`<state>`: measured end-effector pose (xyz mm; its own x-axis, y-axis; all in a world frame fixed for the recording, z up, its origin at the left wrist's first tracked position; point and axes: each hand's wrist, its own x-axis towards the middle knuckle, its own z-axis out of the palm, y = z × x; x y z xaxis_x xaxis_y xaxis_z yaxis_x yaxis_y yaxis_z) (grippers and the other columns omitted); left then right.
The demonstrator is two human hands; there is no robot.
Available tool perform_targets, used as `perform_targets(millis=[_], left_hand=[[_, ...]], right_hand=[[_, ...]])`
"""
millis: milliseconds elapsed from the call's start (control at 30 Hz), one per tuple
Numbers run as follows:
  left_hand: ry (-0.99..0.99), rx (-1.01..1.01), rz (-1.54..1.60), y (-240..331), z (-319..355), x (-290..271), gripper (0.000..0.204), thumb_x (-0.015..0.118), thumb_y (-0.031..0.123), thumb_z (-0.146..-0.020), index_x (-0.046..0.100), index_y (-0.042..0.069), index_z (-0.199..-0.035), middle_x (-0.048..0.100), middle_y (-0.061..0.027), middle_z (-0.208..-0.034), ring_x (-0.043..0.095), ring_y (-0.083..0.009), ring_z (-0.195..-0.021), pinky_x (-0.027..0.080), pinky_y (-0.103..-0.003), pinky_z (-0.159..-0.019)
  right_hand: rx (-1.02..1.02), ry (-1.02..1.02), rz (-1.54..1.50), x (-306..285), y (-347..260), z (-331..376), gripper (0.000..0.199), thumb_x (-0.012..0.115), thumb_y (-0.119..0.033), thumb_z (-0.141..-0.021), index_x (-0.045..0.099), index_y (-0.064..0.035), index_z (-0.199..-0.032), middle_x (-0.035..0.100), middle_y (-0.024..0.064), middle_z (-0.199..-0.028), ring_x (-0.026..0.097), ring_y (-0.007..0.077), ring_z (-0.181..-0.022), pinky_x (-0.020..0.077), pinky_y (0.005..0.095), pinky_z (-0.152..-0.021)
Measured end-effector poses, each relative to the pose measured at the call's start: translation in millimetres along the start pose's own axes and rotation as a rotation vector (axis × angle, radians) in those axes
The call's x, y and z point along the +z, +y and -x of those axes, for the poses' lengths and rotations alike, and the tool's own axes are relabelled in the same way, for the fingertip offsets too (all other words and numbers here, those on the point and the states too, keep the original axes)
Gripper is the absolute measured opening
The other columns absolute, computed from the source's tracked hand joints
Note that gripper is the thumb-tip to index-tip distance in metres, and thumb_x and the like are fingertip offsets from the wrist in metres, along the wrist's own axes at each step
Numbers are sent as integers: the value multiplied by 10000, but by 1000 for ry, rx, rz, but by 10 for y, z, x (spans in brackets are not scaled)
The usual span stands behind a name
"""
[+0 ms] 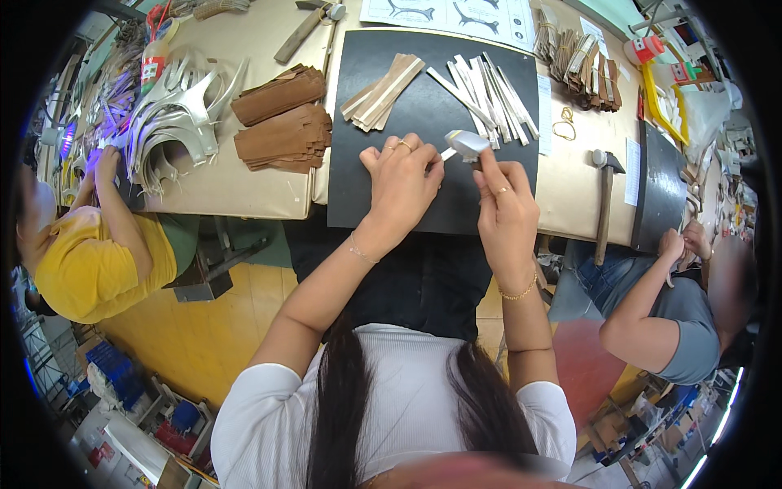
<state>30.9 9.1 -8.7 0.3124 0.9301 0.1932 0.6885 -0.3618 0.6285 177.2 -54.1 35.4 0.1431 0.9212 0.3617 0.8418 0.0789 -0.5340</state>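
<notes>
My left hand [401,181] rests on a black mat [423,122] and pinches the end of a thin pale strip [449,152]. My right hand [505,204] holds a small grey-white tool [467,144] by its lower end, its head touching that strip. Beyond my hands, a fan of several pale strips [485,94] lies on the mat, with a bundle of tan strips [383,81] to its left.
Stacks of brown cut pieces [285,122] and silver shaped pieces [175,114] lie on the left of the bench. A hammer [604,196] lies to the right, another [305,28] at the top. One person sits at my left [90,253], another at my right [676,318].
</notes>
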Motion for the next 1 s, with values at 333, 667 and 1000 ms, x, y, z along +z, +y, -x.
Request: perform_targets(millis=[333,667,1000], left_hand=[[15,-23,-6,-53,67,-112,81,774,196,-801,748,124,-828,655,18,-852,587,-195,-904,283,-407,-834],[-63,-73,23,-18,32,-120,66,726,160,-813,689,120,-775,620,-7,-849,568,-227,-930,284,-434,-841],[29,37,-15,-65,5,-68,62,755,175,-822,730,119,-814,642,2,-858,579,-208,-907,290,-416,-850]], right_hand=[[104,-212,112,-2,-18,-1,362,652,-116,-971,669,-145,-1331,618,96,-894,651,300,-715,514,410,-650],[30,-146,47,-1,-46,5,405,680,-144,-950,658,-185,-1352,643,68,-905,669,285,-671,540,400,-598],[99,-212,69,42,-5,-4,355,659,-111,-963,677,-136,-1316,667,105,-926,663,324,-733,524,400,-669]])
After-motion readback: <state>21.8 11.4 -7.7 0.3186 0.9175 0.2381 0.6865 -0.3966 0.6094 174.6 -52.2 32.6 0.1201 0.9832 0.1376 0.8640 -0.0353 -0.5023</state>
